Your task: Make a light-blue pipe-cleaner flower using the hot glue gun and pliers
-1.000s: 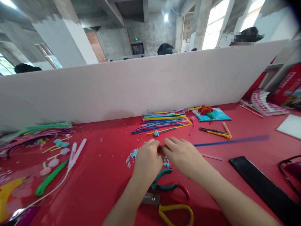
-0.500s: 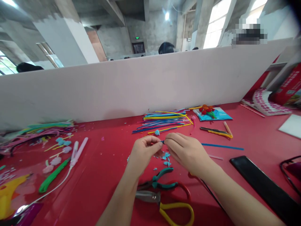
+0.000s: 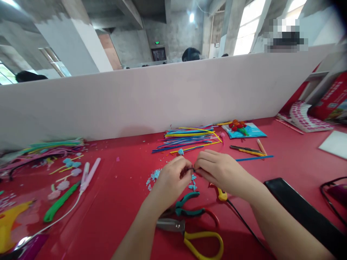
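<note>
At the centre of the frame a thin blue fuzzy craft stem [image 3: 255,157] is pinched at its near end between the left hand [image 3: 173,178] and the right hand [image 3: 223,172], both closed narrowly on it; the rest trails to the right over the red table [image 3: 114,202]. The end appears to be in the course of being twisted or curled. Small, steady fingertip turns would be called for next. Light blue trimmings [image 3: 154,177] lie just left of the hands, and teal-handled pliers [image 3: 187,207] lie below them.
</note>
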A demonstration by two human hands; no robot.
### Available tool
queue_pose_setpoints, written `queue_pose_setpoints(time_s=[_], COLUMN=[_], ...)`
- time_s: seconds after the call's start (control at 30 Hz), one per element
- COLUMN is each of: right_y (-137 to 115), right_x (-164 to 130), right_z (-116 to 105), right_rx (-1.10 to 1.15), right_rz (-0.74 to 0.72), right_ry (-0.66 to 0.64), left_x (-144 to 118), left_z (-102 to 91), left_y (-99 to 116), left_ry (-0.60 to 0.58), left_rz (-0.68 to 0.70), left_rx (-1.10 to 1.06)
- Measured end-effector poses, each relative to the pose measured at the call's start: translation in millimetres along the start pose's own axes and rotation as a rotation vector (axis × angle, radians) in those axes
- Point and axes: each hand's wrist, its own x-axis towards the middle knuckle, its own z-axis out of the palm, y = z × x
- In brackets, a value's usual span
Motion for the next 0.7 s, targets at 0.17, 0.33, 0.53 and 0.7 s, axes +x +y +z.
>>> queue_pose_setpoints(time_s=[0.17, 0.33, 0.53, 0.7], right_y=[7.7, -2.2, -24.4, -18.9], right_x=[-1.0, 7.3, 7.4, 4.0], right_z=[-11.1, 8.8, 32.6, 27.3], right_rx=[0.592, 0.614, 0.071, -0.238], right_rz=[0.089, 0.279, 0.149, 0.049], right_ry=[0.062, 0.301, 0.373, 0.227], left_x=[-4.2, -2.0, 1.5, -1.3], left_z=[-6.2, 5.4, 10.0, 4.3], left_y=[10.5, 7.9, 1.3, 1.1], left_ry=[-0.17, 0.101, 0.455, 0.397], left_rz=[-0.161, -0.216, -0.207, -0.025], left_rx=[-0.599, -0.905, -0.536, 0.056])
